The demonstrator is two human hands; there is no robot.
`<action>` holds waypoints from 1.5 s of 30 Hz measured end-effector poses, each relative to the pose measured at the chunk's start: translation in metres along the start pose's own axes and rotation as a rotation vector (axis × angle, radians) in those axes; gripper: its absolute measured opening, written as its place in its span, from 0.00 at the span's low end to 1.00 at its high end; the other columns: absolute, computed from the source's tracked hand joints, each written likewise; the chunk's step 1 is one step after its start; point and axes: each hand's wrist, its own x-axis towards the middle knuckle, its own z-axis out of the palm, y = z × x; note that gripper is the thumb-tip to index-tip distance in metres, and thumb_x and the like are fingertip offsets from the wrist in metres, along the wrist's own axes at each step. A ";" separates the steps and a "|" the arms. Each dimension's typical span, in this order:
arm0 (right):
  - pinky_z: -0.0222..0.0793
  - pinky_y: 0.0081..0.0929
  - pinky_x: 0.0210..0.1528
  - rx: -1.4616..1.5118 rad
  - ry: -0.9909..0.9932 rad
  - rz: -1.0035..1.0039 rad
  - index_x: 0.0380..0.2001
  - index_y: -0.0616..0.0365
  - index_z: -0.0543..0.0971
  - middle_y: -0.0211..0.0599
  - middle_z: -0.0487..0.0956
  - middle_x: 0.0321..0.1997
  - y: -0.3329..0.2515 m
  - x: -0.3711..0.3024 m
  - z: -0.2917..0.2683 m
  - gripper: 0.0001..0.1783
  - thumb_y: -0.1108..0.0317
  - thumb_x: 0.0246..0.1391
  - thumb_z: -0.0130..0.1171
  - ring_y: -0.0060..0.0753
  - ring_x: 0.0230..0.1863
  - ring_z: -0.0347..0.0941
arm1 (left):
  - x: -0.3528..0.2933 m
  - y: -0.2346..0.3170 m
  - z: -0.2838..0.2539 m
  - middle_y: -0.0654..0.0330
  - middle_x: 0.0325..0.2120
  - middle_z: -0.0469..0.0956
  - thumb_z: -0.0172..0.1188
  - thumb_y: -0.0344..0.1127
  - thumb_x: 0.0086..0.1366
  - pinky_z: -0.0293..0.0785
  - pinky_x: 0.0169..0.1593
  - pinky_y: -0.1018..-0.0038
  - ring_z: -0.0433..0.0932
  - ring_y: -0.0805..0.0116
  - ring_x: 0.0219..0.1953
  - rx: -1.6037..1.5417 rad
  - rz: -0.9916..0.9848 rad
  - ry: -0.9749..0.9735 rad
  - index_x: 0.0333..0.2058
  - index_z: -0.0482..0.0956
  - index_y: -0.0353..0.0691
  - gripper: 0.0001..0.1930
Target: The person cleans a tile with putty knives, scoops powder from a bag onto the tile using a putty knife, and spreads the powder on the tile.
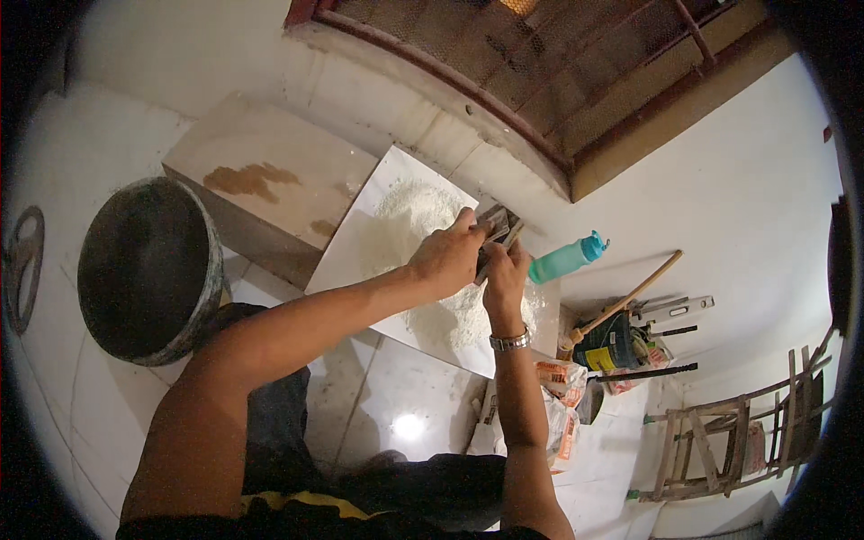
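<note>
My left hand (448, 259) and my right hand (507, 277) are close together above a white board (351, 261), both closed around dark grey, flat-edged pieces (497, 225). The pieces look like worn metal or wood; my fingers partly cover them, and I cannot tell their exact kind. Pale powder (416, 205) is spread over the board beneath my hands, with more lying near its front edge. A metal-banded watch (510, 341) circles my right wrist. Just right of my right hand is a translucent teal bottle (562, 261) with a blue cap.
A large black basin (144, 270) is at the left, beside a stained, light brown slab-topped block (270, 171). To the right are a dark bucket (605, 344) with tools, a wooden handle (634, 292), printed bags (560, 382) and a wooden frame (738, 432). A meshed window (540, 81) is above.
</note>
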 end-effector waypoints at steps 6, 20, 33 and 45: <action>0.71 0.21 0.42 0.073 0.049 -0.088 0.45 0.66 0.72 0.35 0.77 0.41 -0.009 0.000 0.013 0.14 0.76 0.55 0.48 0.24 0.39 0.73 | 0.001 -0.008 -0.008 0.46 0.38 0.68 0.53 0.30 0.60 0.74 0.42 0.54 0.75 0.42 0.38 -0.038 -0.019 0.008 0.48 0.71 0.39 0.16; 0.72 0.24 0.38 0.111 0.103 -0.020 0.43 0.69 0.73 0.36 0.78 0.38 -0.010 0.003 -0.016 0.13 0.75 0.54 0.50 0.25 0.35 0.74 | -0.011 0.004 -0.010 0.48 0.42 0.68 0.58 0.29 0.55 0.77 0.41 0.55 0.78 0.44 0.37 0.082 0.109 -0.034 0.53 0.70 0.41 0.24; 0.71 0.24 0.40 -0.020 0.077 -0.024 0.45 0.68 0.73 0.35 0.77 0.38 -0.018 -0.006 -0.007 0.15 0.76 0.53 0.51 0.24 0.37 0.73 | -0.013 0.009 -0.004 0.45 0.39 0.68 0.55 0.29 0.58 0.75 0.42 0.55 0.76 0.43 0.38 -0.008 0.004 -0.047 0.49 0.72 0.39 0.18; 0.70 0.20 0.36 -0.112 0.040 -0.156 0.43 0.68 0.74 0.34 0.78 0.36 -0.008 -0.003 0.000 0.12 0.74 0.57 0.49 0.21 0.33 0.72 | -0.007 0.003 -0.013 0.42 0.38 0.69 0.52 0.26 0.58 0.73 0.44 0.54 0.75 0.42 0.39 -0.159 0.011 0.068 0.41 0.73 0.30 0.12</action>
